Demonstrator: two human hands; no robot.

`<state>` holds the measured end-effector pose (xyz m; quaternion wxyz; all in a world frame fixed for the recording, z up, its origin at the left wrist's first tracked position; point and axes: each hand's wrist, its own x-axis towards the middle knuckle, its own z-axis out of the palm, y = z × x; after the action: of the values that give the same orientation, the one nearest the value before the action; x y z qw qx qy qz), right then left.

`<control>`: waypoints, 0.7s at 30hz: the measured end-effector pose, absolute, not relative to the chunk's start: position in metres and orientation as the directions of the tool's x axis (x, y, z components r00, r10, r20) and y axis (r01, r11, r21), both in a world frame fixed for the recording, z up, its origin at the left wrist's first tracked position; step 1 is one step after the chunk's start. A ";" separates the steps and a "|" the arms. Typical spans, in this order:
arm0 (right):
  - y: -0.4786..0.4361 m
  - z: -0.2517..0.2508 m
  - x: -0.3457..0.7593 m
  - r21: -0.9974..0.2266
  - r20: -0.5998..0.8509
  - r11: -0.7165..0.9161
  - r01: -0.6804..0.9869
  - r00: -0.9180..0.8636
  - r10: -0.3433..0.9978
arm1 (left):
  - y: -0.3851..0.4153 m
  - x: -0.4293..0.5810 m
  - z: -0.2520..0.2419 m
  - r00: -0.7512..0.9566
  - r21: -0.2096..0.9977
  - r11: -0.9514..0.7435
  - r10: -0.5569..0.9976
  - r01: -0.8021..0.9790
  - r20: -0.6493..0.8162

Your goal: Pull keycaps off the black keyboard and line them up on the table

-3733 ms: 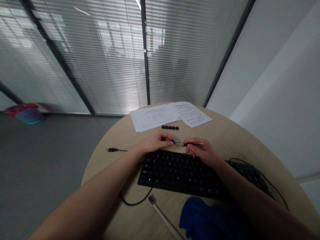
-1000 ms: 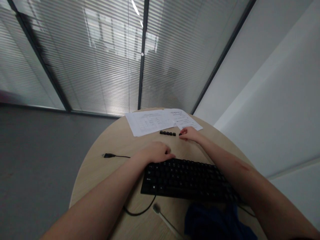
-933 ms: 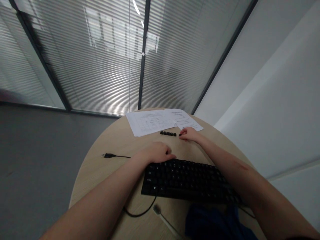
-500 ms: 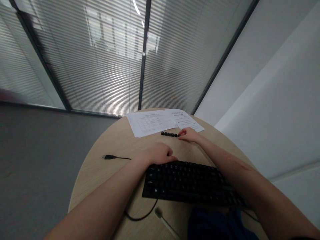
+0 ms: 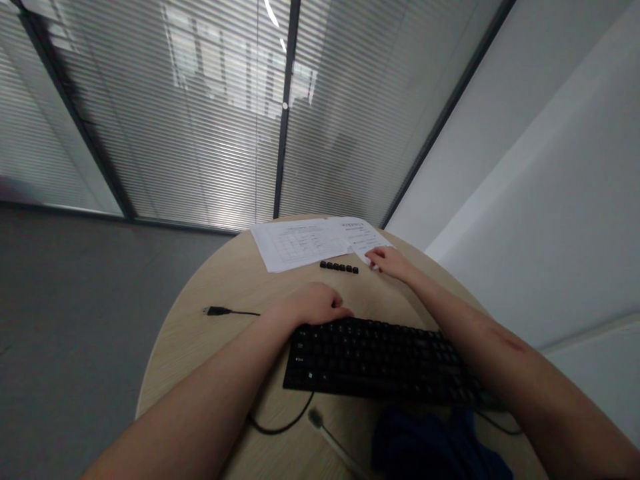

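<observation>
- The left hand rests on the far left corner of the black computer keyboard. Its thumb lies along the top row of keys; the other fingers bend down and are mostly hidden, so I cannot tell how firmly it holds the edge.
- The right hand is farther forward, over the near corner of the right printed sheet. Its fingers are bent and rather close together; whether something is between them I cannot tell.
- Just to the left of the right fingertips, and apart from them, six black keycaps stand in one straight row on the round wooden table. This row is ahead of the left hand.
- Beyond the keycaps lies the left printed sheet, with a table of lines on it.
- The keyboard stretches from the left hand to under the right forearm.
- To the left of the left wrist lies a USB plug, its thin cable going behind the left forearm.
- Nearer to the person than both hands are a small brush, bristles pointing forward, and a crumpled dark blue cloth beside the right forearm.
</observation>
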<state>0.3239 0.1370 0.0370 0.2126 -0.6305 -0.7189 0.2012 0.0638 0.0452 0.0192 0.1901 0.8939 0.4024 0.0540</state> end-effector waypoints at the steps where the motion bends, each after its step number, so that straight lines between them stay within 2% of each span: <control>1: 0.131 0.045 0.329 -0.572 0.081 0.122 0.811 -0.093 0.992 | 0.046 0.064 0.018 0.671 0.386 -0.604 0.740 0.697 -0.054; 4: 0.100 0.066 0.343 -0.641 0.183 0.152 0.753 -0.042 0.982 | 0.048 0.063 0.014 0.678 0.397 -0.612 0.734 0.684 -0.037; 5: 0.087 0.072 0.347 -0.678 0.268 0.210 0.705 -0.029 0.963 | 0.049 0.063 0.013 0.681 0.404 -0.614 0.732 0.678 -0.032; 8: 0.042 0.087 0.352 -0.684 0.390 0.289 0.670 0.001 0.921 | 0.052 0.063 0.010 0.686 0.426 -0.613 0.728 0.666 -0.025; 13: -0.004 0.095 0.343 -0.799 0.183 0.176 0.576 -0.045 0.982 | 0.054 0.061 0.009 0.698 0.461 -0.605 0.715 0.649 -0.044; 17: -0.007 0.083 0.337 -0.883 0.068 0.165 0.440 -0.228 0.971 | 0.055 0.058 0.011 0.708 0.491 -0.591 0.701 0.640 -0.079; 21: -0.003 0.067 0.339 -0.918 -0.070 0.114 0.380 -0.437 0.897 | 0.054 0.056 0.017 0.707 0.497 -0.570 0.695 0.654 -0.133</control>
<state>0.3391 -0.0028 0.0674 0.2675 -0.4581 -0.6966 0.4831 0.0555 0.0537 0.0174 0.2640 0.8852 0.3810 0.0386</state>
